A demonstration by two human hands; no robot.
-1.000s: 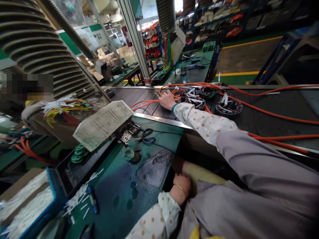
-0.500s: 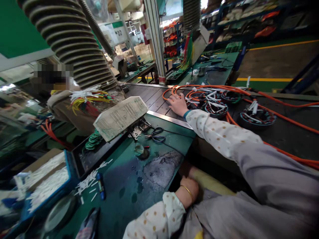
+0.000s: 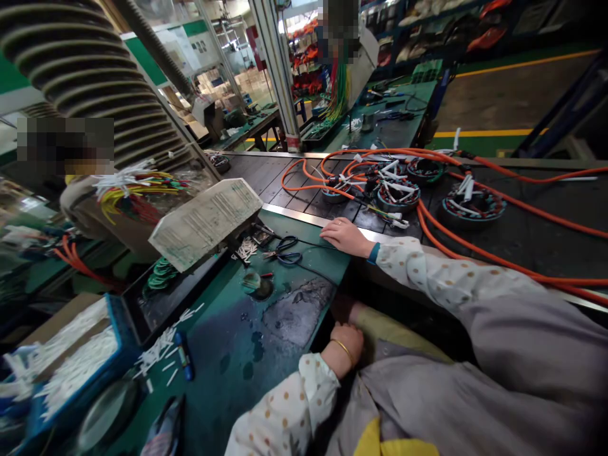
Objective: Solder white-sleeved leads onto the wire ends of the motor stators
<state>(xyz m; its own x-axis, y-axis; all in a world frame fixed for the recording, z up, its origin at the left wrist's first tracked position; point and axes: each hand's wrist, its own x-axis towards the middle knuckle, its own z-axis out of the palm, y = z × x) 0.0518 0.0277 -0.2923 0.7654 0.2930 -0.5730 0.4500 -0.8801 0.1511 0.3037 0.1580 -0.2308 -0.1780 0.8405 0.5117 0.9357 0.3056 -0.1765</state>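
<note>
My right hand (image 3: pixel 349 237), with a teal band at the wrist, lies palm down over the metal edge between the green workbench (image 3: pixel 223 342) and the dark conveyor (image 3: pixel 266 177). Its fingers are stretched out and hold nothing. Just beyond it, an orange cable (image 3: pixel 304 188) loops over the conveyor, its white-tipped wire ends (image 3: pixel 395 219) close by. Ring-shaped wound coils (image 3: pixel 399 195) sit there among more orange cables. My left hand (image 3: pixel 346 345), wearing a gold bracelet, rests low by the bench's front edge near my lap. Its fingers are curled in, with no object showing.
Pliers (image 3: pixel 287 258), a small round pot (image 3: pixel 258 286) and a blue marker (image 3: pixel 184 356) lie on the bench. White sleeves fill a blue bin (image 3: pixel 116 329) at left. A slanted board (image 3: pixel 209 221) stands over a black tray. Another person (image 3: pixel 104 209) sits beyond.
My right hand has drawn back from the orange cable loop on the conveyor to the near edge. The left hand stays low by the bench. The view has shifted slightly.
</note>
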